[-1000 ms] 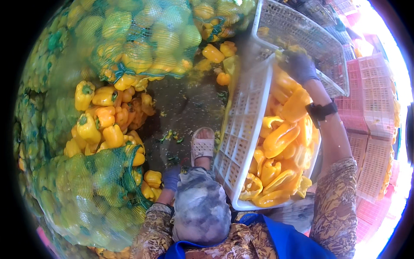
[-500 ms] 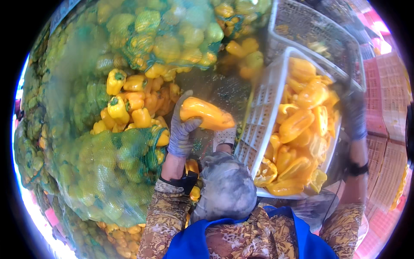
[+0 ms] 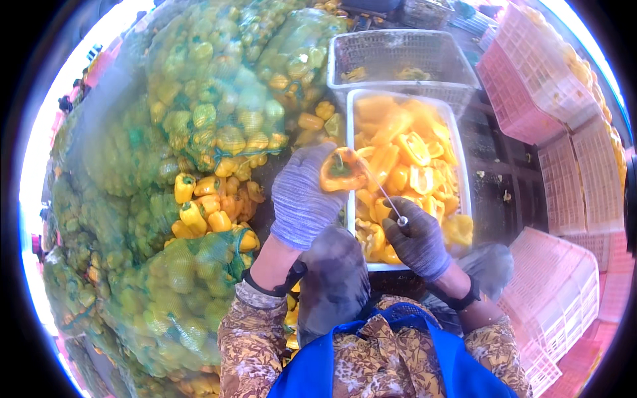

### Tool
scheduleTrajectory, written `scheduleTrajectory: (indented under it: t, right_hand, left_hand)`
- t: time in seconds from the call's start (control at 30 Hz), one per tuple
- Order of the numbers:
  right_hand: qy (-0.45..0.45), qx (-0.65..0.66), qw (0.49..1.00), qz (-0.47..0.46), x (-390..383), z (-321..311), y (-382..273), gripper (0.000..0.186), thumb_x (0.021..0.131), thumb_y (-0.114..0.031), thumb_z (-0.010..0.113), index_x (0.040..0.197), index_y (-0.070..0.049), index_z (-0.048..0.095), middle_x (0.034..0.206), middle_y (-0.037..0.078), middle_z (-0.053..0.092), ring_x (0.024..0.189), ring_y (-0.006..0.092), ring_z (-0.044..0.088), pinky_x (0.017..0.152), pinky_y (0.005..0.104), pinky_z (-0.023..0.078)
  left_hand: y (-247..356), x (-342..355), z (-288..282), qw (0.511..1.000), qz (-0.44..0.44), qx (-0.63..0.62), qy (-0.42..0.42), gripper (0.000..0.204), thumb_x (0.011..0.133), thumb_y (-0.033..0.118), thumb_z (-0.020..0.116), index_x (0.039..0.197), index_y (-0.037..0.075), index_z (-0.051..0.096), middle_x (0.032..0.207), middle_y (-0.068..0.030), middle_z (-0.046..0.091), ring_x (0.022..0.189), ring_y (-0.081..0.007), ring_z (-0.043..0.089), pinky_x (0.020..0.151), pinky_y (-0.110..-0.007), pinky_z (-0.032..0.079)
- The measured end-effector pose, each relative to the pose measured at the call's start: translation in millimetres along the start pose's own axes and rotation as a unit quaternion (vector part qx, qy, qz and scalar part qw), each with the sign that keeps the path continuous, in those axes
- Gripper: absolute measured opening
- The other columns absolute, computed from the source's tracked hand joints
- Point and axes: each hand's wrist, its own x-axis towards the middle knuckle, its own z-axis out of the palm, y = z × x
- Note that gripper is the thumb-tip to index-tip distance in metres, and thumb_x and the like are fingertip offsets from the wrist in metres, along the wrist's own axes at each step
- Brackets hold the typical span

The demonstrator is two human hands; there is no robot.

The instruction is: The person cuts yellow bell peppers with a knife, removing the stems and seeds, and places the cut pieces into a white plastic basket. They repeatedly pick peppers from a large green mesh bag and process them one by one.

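Above white crate (image 3: 464, 179): left hand (image 3: 302, 199) grip clamped on orange pepper (image 3: 342, 170); right hand (image 3: 418, 239) clamped on knife (image 3: 385, 197).

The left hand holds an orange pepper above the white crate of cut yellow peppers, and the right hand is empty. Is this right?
Not quite. In the head view the right hand is not empty: it holds a thin metal tool pointed at the orange pepper. The left hand does hold that pepper over the white crate.

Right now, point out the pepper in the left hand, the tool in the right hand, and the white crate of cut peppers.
Orange pepper (image 3: 340, 170), head view, on its stem-end flesh.
Thin metal tool (image 3: 386, 199), head view, mid-shaft.
White crate (image 3: 350, 219), head view, on its left rim.
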Motion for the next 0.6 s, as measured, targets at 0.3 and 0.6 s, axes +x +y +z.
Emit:
scheduleTrajectory:
  t: [0.3,0.6]
  right_hand:
    - [0.127,-0.032,0.991,-0.008,-60,-25,4,0.024,0.080,-0.008,0.063,0.103,-0.004,0.059,0.085,0.021,0.064,0.075,0.0364,0.065,0.064,0.0408,0.053]
    - [0.033,0.005,0.996,0.086,-59,-38,56,0.015,0.085,-0.017,0.055,0.091,-0.003,0.055,0.076,0.027,0.061,0.078,0.0436,0.061,0.067,0.0486,0.049]
  left_hand:
    - [85,-12,11,0.997,0.053,0.037,-0.048,0.054,0.060,0.017,0.080,0.109,0.003,0.061,0.095,-0.0165,0.065,0.086,-0.0327,0.065,0.077,-0.038,0.052]
    - [107,-42,69,0.988,0.066,0.047,-0.131,0.047,0.064,0.022,0.080,0.103,0.002,0.063,0.089,-0.0165,0.065,0.080,-0.0316,0.066,0.071,-0.037,0.053]
